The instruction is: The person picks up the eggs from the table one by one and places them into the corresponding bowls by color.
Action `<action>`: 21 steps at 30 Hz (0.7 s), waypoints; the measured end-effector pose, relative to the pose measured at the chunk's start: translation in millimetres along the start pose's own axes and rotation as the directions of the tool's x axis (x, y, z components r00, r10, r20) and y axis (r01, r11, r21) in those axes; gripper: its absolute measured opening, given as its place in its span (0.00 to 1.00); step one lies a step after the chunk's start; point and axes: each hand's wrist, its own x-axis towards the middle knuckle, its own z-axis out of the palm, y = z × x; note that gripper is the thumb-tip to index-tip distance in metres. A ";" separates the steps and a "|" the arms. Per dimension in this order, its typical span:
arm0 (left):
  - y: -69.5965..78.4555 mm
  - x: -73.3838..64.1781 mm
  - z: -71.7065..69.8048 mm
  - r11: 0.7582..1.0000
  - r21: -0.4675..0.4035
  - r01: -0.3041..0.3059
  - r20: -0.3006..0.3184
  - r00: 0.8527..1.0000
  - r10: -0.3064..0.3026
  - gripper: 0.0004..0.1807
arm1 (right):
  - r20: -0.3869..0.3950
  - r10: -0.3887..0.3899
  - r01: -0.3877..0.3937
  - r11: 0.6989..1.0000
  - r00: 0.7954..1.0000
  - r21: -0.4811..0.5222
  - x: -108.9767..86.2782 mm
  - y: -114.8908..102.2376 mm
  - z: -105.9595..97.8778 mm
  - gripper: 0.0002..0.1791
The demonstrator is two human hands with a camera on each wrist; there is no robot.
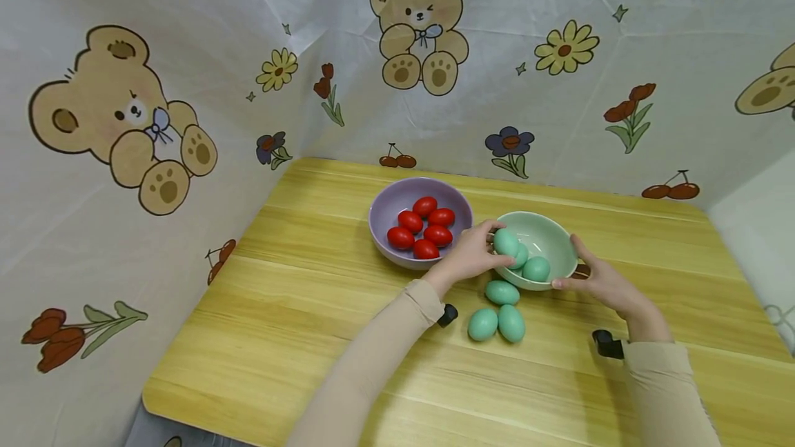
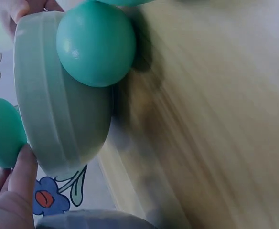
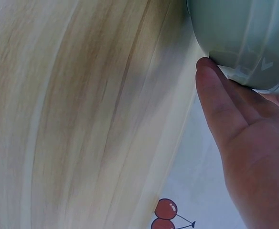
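My left hand [image 1: 466, 254] pinches a green egg [image 1: 506, 242] at the left rim of the light green bowl [image 1: 543, 232]. In the left wrist view that egg [image 2: 5, 133] is between thumb and fingers, with a fingertip at the bowl's rim. Two more green eggs [image 1: 536, 269] lie inside, one partly hidden behind the held egg. My right hand [image 1: 611, 288] holds the bowl's right side, thumb at the rim and fingers [image 3: 220, 102] along the underside. Three green eggs [image 1: 512, 323] rest on the table in front of the bowl.
A purple bowl [image 1: 379, 226] with several red eggs [image 1: 410, 221] stands left of the green bowl, behind my left forearm. The wooden table [image 1: 298, 274] meets a cloth [image 1: 348, 19] printed with bears and flowers at its back and left.
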 end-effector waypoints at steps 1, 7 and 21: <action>0.9 2.4 1.3 1.000 0.006 -0.003 -0.002 1.000 0.003 0.36 | -0.001 0.002 -0.002 1.000 1.000 0.002 -0.2 -0.1 0.0 0.56; 4.9 15.7 8.5 0.997 0.073 0.001 0.026 1.000 -0.003 0.36 | 0.006 0.004 -0.004 1.000 1.000 0.031 -2.0 -2.2 0.1 0.55; 19.0 34.1 10.4 0.902 0.416 -0.113 0.244 0.970 0.009 0.36 | 0.014 0.006 -0.006 0.999 1.000 0.033 -2.7 -5.4 1.0 0.55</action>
